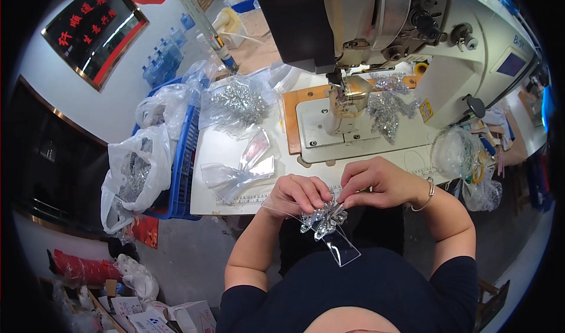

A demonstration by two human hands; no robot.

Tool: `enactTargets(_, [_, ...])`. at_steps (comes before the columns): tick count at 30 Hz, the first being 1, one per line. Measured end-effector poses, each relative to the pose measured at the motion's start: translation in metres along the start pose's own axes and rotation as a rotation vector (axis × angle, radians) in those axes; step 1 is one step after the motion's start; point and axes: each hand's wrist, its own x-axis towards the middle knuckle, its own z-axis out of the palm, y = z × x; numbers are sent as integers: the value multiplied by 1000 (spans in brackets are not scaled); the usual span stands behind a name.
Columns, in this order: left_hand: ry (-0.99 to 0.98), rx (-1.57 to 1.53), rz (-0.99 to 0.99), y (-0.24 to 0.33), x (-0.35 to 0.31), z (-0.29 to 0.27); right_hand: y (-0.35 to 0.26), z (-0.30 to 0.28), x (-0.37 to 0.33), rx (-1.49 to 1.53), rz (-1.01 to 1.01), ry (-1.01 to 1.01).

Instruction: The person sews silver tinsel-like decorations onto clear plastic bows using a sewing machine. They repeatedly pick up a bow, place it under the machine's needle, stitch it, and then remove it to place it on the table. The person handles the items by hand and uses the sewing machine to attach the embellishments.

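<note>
Nearest us, our left hand (297, 194) and right hand (376, 184) both pinch the silver sequin bow (323, 218) between narrow fingers, its clear strip (341, 247) trailing toward our lap, just short of the surface (235, 156) edge, the sewing machine (376, 44) beyond.
</note>
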Motion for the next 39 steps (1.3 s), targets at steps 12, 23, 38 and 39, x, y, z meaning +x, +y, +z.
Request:
enactTargets(12, [32, -78, 31, -6, -3, -2, 10, 23, -7, 105, -23, 206])
enactTargets(23, [69, -86, 42, -8, -5, -1, 23, 39, -10, 209, -31, 292])
enactTargets(38, [101, -124, 8, -14, -8, -1, 22, 32, -12, 187, 10, 238])
enactTargets(39, [107, -136, 9, -15, -9, 0, 21, 32, -11, 189, 3, 234])
